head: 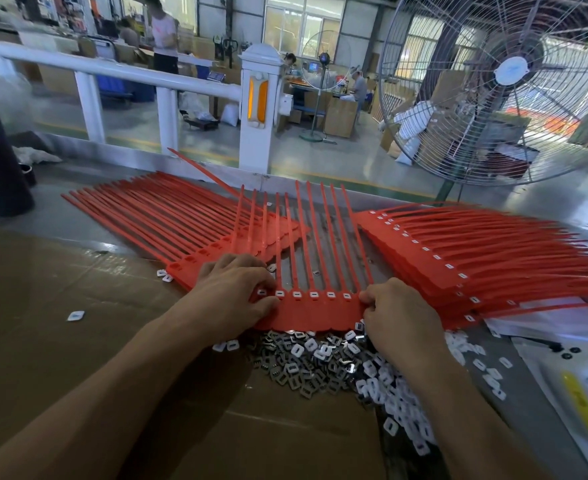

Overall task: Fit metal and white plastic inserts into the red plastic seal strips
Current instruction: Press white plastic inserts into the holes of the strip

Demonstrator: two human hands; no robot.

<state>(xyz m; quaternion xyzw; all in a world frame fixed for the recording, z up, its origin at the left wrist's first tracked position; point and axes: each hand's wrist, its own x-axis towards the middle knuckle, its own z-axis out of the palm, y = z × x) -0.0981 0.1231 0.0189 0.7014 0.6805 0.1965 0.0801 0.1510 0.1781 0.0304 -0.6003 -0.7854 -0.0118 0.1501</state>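
red seal strip [315, 311] between both hands' grip

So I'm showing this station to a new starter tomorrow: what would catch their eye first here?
Probably the fans of red seal strips spread across the bench, with one sheet gripped at each end by the left hand and the right hand. Just below lies a heap of metal and white plastic inserts. A big wire-caged fan looms at upper right.

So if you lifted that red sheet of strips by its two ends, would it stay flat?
Probably not. The red sheet looks thin, so it would likely sag between the left hand and right hand. Its long tails seem slender and would probably droop.
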